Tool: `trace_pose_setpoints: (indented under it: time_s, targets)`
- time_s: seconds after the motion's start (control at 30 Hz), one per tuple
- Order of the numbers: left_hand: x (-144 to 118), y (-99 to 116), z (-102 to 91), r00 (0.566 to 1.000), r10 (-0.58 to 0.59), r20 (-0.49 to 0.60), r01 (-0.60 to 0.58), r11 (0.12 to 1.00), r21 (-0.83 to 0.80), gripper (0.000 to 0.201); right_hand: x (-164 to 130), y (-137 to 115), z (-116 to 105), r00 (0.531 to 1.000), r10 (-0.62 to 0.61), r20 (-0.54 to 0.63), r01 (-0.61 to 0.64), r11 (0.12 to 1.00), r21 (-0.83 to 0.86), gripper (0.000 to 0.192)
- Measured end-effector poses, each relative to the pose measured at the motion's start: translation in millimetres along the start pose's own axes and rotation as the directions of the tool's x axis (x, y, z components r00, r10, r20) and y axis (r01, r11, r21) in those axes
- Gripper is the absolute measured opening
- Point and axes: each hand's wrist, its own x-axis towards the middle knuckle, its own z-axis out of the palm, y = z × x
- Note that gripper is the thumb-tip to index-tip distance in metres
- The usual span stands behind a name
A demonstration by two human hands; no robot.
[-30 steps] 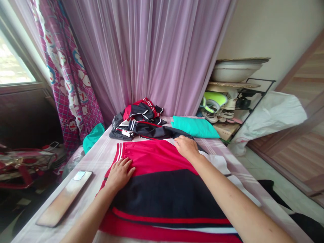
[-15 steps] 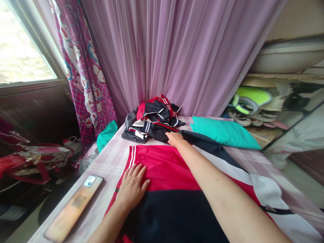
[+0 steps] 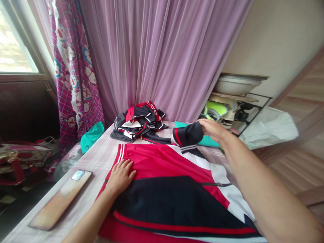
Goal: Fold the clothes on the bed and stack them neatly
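Note:
A red, navy and white track jacket (image 3: 162, 190) lies spread on the table, its striped hem toward the left. My left hand (image 3: 121, 176) rests flat on the red cloth near that hem, fingers stretched out. Off the table, my right hand (image 3: 212, 129) grips a navy sleeve (image 3: 191, 134) with a red stripe. The sleeve is raised and folded over, its striped cuff hanging down. Part of my right hand's grip is hidden behind the cloth.
A heap of similar sports clothes (image 3: 139, 119) sits at the back of the table. A phone (image 3: 60, 199) lies at the left. Teal cloth (image 3: 209, 141) is behind my right hand. Purple curtains (image 3: 152, 60) hang behind, and a shelf with a basin (image 3: 236, 84) stands right.
My right hand has moved right and up, lifting the sleeve off the table. My left hand stays on the jacket. The view has turned to the right.

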Motion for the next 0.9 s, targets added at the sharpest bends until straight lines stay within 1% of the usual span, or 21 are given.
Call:
trace_pose_setpoints:
  time_s: [0.03,0.07,0.1,0.17,0.2,0.23,0.27,0.33,0.4,0.43,0.47,0.5,0.53,0.6,0.63,0.7,0.73,0.77,0.8,0.87,0.9]
  targets:
    - [0.1,0.9,-1.7,1.0,0.001,0.008,-0.001,1.0,0.002,0.051,-22.0,0.5,-10.6,0.996,0.016,0.087,-0.017,1.0,0.014,0.012]
    - [0.1,1.6,-3.1,1.0,0.002,0.014,-0.002,1.0,0.006,0.051,-43.3,2.8,-20.5,0.981,0.037,0.193,-0.042,0.999,0.019,0.014]
    - [-0.1,2.0,-4.2,1.0,0.005,0.016,-0.005,1.0,0.011,0.05,-63.0,7.1,-29.8,0.948,0.069,0.309,-0.073,0.997,0.002,0.017]
    - [0.0,1.7,-5.9,1.0,0.016,0.007,-0.017,1.0,0.021,0.049,-93.8,21.7,-46.4,0.852,0.165,0.497,-0.139,0.986,-0.09,0.026]
    - [0.7,0.8,-7.0,1.0,0.026,-0.007,-0.026,0.999,0.021,0.048,-103.7,31.7,-53.2,0.804,0.221,0.552,-0.168,0.975,-0.146,0.031]
    - [2.2,-0.6,-8.7,0.999,0.037,-0.023,-0.036,0.999,0.02,0.047,-109.6,42.9,-58.5,0.775,0.271,0.571,-0.187,0.961,-0.203,0.036]
    - [4.8,-2.4,-11.4,0.998,0.048,-0.043,-0.047,0.999,0.018,0.046,-111.8,54.5,-61.8,0.766,0.318,0.559,-0.201,0.944,-0.261,0.039]
    - [13.8,-6.7,-20.1,0.994,0.064,-0.083,-0.062,0.998,0.03,0.045,-107.3,76.5,-60.3,0.784,0.398,0.477,-0.221,0.896,-0.385,0.038]
    - [28.4,-11.1,-32.4,0.992,0.071,-0.104,-0.063,0.995,0.077,0.046,-95.7,93.0,-46.5,0.828,0.424,0.368,-0.214,0.844,-0.492,0.032]
    - [37.5,-13.3,-39.1,0.992,0.072,-0.105,-0.06,0.992,0.11,0.047,-89.2,98.6,-35.3,0.865,0.402,0.299,-0.191,0.817,-0.544,0.03]
    - [47.5,-15.3,-45.3,0.992,0.072,-0.101,-0.057,0.988,0.143,0.048,-82.8,102.6,-22.1,0.909,0.355,0.22,-0.163,0.787,-0.596,0.032]
    - [58.0,-17.4,-50.6,0.993,0.074,-0.088,-0.058,0.983,0.173,0.048,-76.9,105.5,-7.9,0.946,0.294,0.137,-0.141,0.752,-0.644,0.038]
    - [68.7,-19.6,-54.7,0.995,0.075,-0.066,-0.061,0.978,0.198,0.049,-71.8,107.7,6.5,0.968,0.242,0.061,-0.135,0.712,-0.689,0.045]
    - [89.2,-24.2,-58.6,0.997,0.07,-0.012,-0.065,0.971,0.229,0.049,-63.6,111.8,31.1,0.98,0.198,-0.031,-0.151,0.629,-0.763,0.062]
    - [98.4,-26.6,-58.5,0.998,0.064,0.014,-0.065,0.97,0.236,0.049,-60.6,114.3,40.0,0.979,0.201,-0.042,-0.157,0.599,-0.785,0.068]
    - [113.7,-31.3,-55.5,0.996,0.06,0.064,-0.074,0.966,0.246,0.048,-56.4,120.5,48.8,0.978,0.206,-0.023,-0.141,0.578,-0.803,0.07]
    - [119.7,-33.3,-53.4,0.994,0.062,0.087,-0.082,0.965,0.25,0.048,-55.3,123.9,48.8,0.981,0.193,-0.007,-0.124,0.601,-0.789,0.068]
    - [124.7,-35.0,-51.7,0.992,0.068,0.109,-0.094,0.963,0.253,0.048,-55.3,127.1,46.4,0.985,0.175,0.008,-0.11,0.655,-0.748,0.066]
    - [128.7,-36.2,-50.6,0.988,0.074,0.133,-0.106,0.961,0.257,0.048,-56.3,129.9,41.9,0.987,0.156,0.025,-0.098,0.729,-0.678,0.064]
    - [133.5,-37.8,-51.8,0.982,0.085,0.169,-0.127,0.957,0.261,0.047,-62.4,133.5,28.7,0.989,0.133,0.059,-0.091,0.883,-0.46,0.062]
    - [134.2,-38.4,-54.2,0.98,0.093,0.177,-0.138,0.956,0.261,0.044,-67.7,134.3,21.0,0.987,0.142,0.075,-0.109,0.938,-0.33,0.061]
